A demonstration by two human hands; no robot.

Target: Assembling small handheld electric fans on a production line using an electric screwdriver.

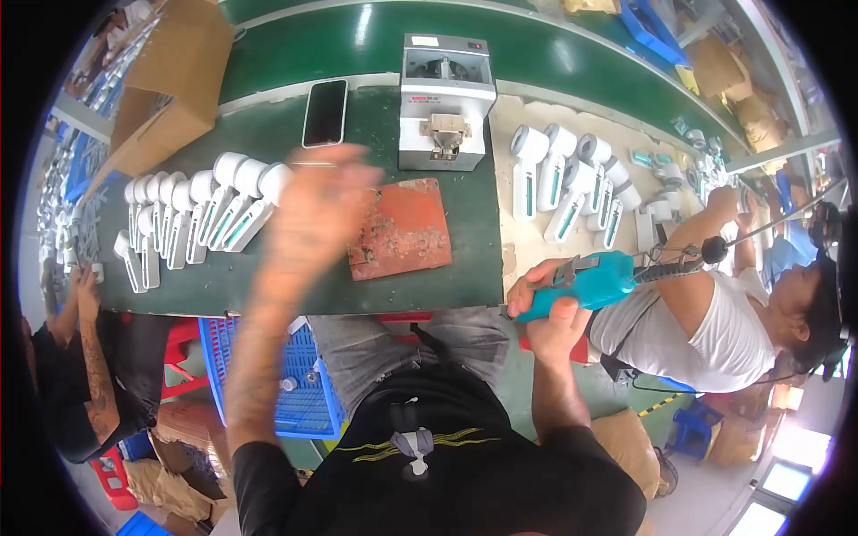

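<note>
In my right hand (556,314) is a teal electric screwdriver (590,284), gripped round its body beyond the table's front edge and hanging from a coiled cord. My left hand (323,204) is smeared by motion over the table, so its fingers cannot be read. It passes between a reddish-brown worn pad (407,230) and a row of white handheld devices (234,201) with round heads and teal-striped handles. One round head is partly covered by that hand. Behind the pad stands a silver screw feeder (444,116).
A phone (325,113) lies at the back, near a cardboard box (170,89). More white devices (572,183) stand on the right-hand surface. A co-worker (706,313) sits at right, another person (89,366) at left. A blue crate (299,402) is below the table.
</note>
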